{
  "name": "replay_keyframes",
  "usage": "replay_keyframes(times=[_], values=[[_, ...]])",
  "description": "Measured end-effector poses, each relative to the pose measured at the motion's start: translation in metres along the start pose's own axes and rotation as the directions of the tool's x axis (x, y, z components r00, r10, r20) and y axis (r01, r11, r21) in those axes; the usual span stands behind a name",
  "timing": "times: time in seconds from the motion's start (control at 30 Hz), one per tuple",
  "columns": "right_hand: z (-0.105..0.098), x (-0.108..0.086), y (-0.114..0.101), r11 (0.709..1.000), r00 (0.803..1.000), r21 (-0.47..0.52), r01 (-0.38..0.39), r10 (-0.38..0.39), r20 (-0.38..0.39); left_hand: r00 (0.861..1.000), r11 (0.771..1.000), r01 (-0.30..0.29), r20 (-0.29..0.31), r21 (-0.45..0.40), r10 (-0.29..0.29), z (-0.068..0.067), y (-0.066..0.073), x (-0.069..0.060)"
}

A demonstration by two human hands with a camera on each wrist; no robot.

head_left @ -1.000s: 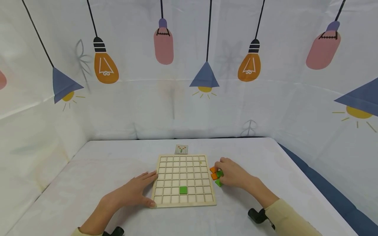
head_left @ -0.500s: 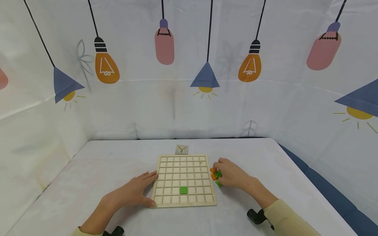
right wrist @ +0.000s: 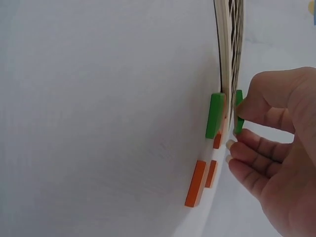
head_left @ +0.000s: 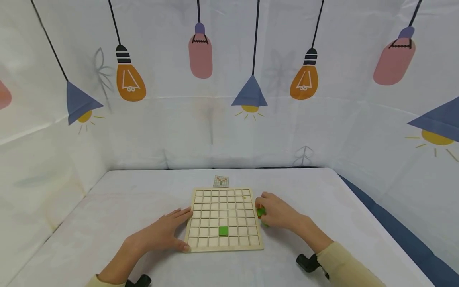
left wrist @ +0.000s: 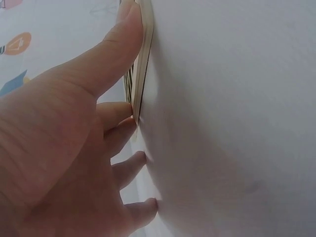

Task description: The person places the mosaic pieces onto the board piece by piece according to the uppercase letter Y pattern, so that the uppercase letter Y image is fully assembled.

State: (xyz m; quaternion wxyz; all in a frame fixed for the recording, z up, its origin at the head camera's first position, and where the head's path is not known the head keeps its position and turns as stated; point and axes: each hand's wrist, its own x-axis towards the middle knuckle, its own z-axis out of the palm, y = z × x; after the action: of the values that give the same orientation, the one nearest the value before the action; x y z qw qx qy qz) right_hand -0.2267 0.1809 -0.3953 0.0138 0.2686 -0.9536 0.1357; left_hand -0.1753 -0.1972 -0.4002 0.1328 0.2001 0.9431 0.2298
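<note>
A square wooden grid board (head_left: pixel 229 250) lies on the table with one green tile (head_left: pixel 223 230) in a cell of its lower part. My left hand (head_left: pixel 157 235) rests at the board's left side, thumb on the near corner and fingers fairly straight against the edge. Just off the right edge, my right hand (head_left: pixel 281 212) pinches another green tile (right wrist: pixel 240 111) between thumb and finger, above the table. Below it in the right wrist view lie a green tile (right wrist: pixel 214 116) and several orange tiles (right wrist: pixel 196 183); the hand mostly covers these in the head view.
Behind the board lies a small card (head_left: pixel 221 181) printed with a coloured grid pattern. A white cloth (head_left: pixel 143 191) covers the table, and a white curtain with printed lamps hangs behind it. Black wrist devices (head_left: pixel 307 263) sit near both sleeves.
My right hand has shifted slightly left toward the board with the green tile in its pinch, covering more of the loose tiles. The left hand stays where it was.
</note>
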Motion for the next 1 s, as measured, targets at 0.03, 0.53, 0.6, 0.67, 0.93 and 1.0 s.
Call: replay_keyframes(times=[0.03, 0.53, 0.6, 0.67, 0.93, 1.0], values=[[0.001, 0.0, -0.001, 1.0, 1.0, 0.002, -0.008, 0.008, 0.006, 1.0, 1.0, -0.002, 0.001, 0.001, 0.002, 0.0, 0.0, 0.0], [0.004, 0.009, -0.012, 0.999, 0.999, 0.041, -0.001, 0.0, 0.034, 1.0, 1.0, -0.001, -0.01, 0.01, 0.001, 0.002, -0.003, 0.001], [0.007, 0.01, -0.012, 0.998, 0.999, 0.056, -0.006, 0.003, 0.04, 1.0, 1.0, 0.001, -0.008, 0.009, 0.0, 0.002, -0.002, 0.001], [0.008, 0.01, -0.014, 0.997, 0.999, 0.071, -0.005, 0.002, 0.04, 1.0, 1.0, 0.0, -0.006, 0.008, 0.0, 0.001, -0.002, 0.0], [0.008, 0.011, -0.028, 0.992, 0.998, 0.118, 0.044, -0.048, 0.028, 1.0, 1.0, 0.0, -0.004, 0.005, 0.0, 0.001, -0.002, 0.0], [0.008, 0.012, -0.031, 0.991, 0.998, 0.123, 0.049, -0.053, 0.03, 1.0, 1.0, 0.001, -0.006, 0.006, -0.001, 0.002, -0.002, 0.0]])
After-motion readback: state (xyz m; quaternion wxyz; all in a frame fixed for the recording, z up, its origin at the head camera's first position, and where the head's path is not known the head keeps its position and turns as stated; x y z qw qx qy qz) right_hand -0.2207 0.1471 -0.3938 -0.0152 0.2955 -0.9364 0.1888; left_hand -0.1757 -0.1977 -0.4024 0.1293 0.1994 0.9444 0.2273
